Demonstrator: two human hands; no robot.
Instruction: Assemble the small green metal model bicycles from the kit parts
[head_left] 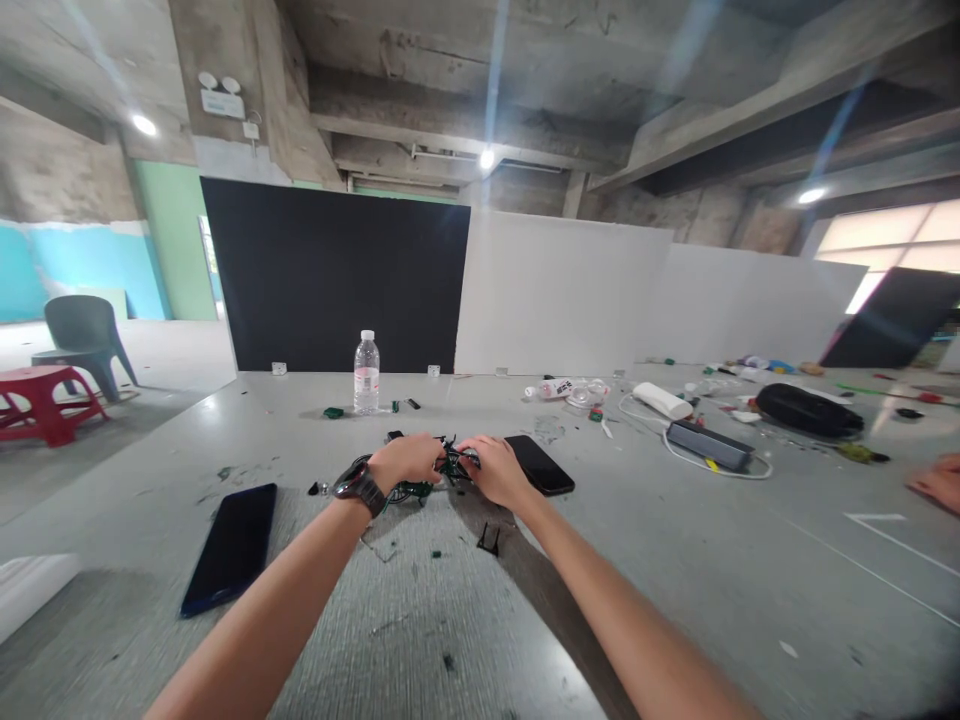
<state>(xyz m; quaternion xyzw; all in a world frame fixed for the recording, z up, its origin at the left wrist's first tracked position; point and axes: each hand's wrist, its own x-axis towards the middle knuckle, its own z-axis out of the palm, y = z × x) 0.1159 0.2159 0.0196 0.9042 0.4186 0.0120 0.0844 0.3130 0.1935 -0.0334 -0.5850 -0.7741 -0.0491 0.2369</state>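
Observation:
A small black and dark green model [451, 463], which looks like a toy bicycle with thin wheels, is between my hands over the table. My left hand [407, 461], with a dark watch at its wrist, has its fingers closed on the model's left side. The fingers of my right hand [491, 468] are curled on its right side. My hands cover much of the model, so its exact shape is hidden. Near my right hand lies a black phone [541, 466]. A small black forked piece [489, 540] and a tiny green piece [436, 554] are closer to me.
A dark blue phone [231, 548] lies at left. Behind my hands stands a clear bottle [367, 377], with another bottle [562, 389] lying on its side. Farther right are a grey power bank [709, 445], a black case [808, 410] and another person's hand [937, 485].

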